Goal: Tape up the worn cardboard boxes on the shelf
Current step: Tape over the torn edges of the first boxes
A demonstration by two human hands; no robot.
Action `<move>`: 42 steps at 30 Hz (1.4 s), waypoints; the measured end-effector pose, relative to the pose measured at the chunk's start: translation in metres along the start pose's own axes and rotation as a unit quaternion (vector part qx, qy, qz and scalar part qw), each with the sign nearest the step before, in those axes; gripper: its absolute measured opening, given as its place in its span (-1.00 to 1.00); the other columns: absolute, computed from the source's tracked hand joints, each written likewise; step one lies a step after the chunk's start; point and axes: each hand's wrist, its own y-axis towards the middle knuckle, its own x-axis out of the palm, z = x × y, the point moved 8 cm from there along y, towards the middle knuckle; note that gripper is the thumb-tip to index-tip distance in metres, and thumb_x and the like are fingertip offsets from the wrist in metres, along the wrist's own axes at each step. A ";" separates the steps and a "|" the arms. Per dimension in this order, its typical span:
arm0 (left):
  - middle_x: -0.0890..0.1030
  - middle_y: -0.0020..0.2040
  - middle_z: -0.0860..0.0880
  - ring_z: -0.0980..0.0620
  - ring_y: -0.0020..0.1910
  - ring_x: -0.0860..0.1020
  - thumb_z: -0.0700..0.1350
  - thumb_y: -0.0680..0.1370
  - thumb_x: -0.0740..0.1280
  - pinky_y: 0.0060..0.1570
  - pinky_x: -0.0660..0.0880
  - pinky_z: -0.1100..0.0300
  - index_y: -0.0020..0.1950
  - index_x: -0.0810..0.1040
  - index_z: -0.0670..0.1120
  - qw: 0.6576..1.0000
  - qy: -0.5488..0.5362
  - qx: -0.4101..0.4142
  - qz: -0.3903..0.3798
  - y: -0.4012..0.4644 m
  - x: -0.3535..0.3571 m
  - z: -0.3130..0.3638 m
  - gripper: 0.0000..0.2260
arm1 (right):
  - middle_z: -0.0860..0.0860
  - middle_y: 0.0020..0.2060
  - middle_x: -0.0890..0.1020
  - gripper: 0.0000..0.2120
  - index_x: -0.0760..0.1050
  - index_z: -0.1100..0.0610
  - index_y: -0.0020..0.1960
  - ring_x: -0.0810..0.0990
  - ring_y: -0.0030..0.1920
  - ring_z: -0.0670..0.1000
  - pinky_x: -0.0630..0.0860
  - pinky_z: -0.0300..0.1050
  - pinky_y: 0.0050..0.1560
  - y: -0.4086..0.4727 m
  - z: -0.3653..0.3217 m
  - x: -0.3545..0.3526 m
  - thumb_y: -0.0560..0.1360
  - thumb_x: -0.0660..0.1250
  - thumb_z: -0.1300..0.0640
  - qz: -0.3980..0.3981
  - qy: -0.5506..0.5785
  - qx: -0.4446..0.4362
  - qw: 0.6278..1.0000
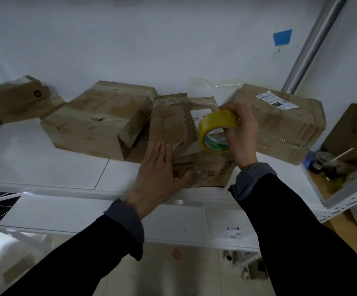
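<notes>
A torn, worn cardboard box [173, 122] lies in the middle of the white shelf [45, 167], its top layer peeled to the corrugation. My left hand [158, 174] lies flat with straight fingers on the box's near left edge. My right hand [240, 133] grips a yellow tape roll [216, 129] just above the box's right side. A strip of tape seems to run from the roll down onto the box.
A larger taped box [96, 120] sits to the left, touching the torn one. Another box [284, 122] with a white label stands to the right. A smaller box [17, 99] is at far left. A metal upright [314, 43] rises at the right; a lower shelf [194, 229] shows below.
</notes>
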 end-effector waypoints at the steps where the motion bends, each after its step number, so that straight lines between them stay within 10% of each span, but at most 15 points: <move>1: 0.01 0.64 -0.21 -0.11 0.63 -0.06 0.52 0.36 -0.42 0.60 -0.20 0.01 0.63 -0.06 -0.24 1.000 -0.019 -0.007 -0.003 0.001 0.002 0.007 0.10 | 0.02 0.02 0.60 -0.55 0.59 0.16 0.07 0.50 0.04 -0.14 0.39 -0.37 0.00 -0.002 0.002 0.001 0.29 0.31 0.52 -0.005 -0.001 -0.001 1.000; 13: -0.08 0.66 -0.10 -0.01 0.63 -0.11 0.45 0.52 0.14 0.58 -0.11 0.12 0.66 -0.11 -0.13 0.985 -0.171 0.011 -0.012 0.042 0.008 0.077 -0.05 | -0.06 0.00 0.56 -0.68 0.46 0.17 0.23 0.48 -0.03 -0.39 0.37 -0.50 -0.08 -0.023 0.036 -0.005 0.50 0.38 0.30 -0.078 0.020 0.070 0.994; 20: -0.03 0.66 -0.10 -0.03 0.63 -0.06 0.47 0.49 0.02 0.57 -0.11 0.15 0.65 -0.07 -0.15 0.987 -0.159 0.005 0.005 0.043 0.025 0.075 -0.05 | -0.03 0.00 0.56 -0.71 0.45 0.23 0.24 0.50 -0.07 -0.19 0.37 -0.51 -0.12 -0.030 0.048 -0.003 0.53 0.28 0.38 -0.124 0.025 0.091 0.988; 28: -0.13 0.66 -0.09 0.00 0.63 -0.16 0.44 0.55 0.07 0.56 -0.20 0.11 0.64 -0.17 -0.16 0.988 -0.151 0.002 -0.017 0.044 0.031 0.074 -0.07 | 0.23 0.09 0.61 -0.52 0.59 0.30 0.10 0.54 0.12 0.12 0.46 -0.08 0.14 -0.009 0.103 -0.089 0.27 0.12 0.45 0.072 -0.050 0.133 0.987; 31: -0.17 0.66 -0.08 0.02 0.62 -0.19 0.45 0.54 0.05 0.58 -0.20 0.08 0.64 -0.21 -0.15 0.990 -0.139 0.001 -0.022 0.045 0.031 0.073 -0.06 | 0.15 0.05 0.61 -0.48 0.58 0.26 0.11 0.51 0.04 0.03 0.44 -0.37 0.07 -0.025 0.121 -0.087 0.28 0.09 0.56 0.072 -0.010 0.189 0.979; 42: -0.27 0.64 -0.03 0.04 0.61 -0.26 0.44 0.56 -0.11 0.59 -0.20 0.00 0.64 -0.25 -0.08 0.995 -0.048 0.079 -0.034 0.050 0.023 0.094 -0.15 | 0.21 -0.03 0.55 -0.88 0.45 0.32 0.11 0.53 0.04 0.23 0.27 -0.18 -0.19 -0.091 0.187 -0.038 0.61 0.24 0.30 -0.122 0.020 0.341 0.932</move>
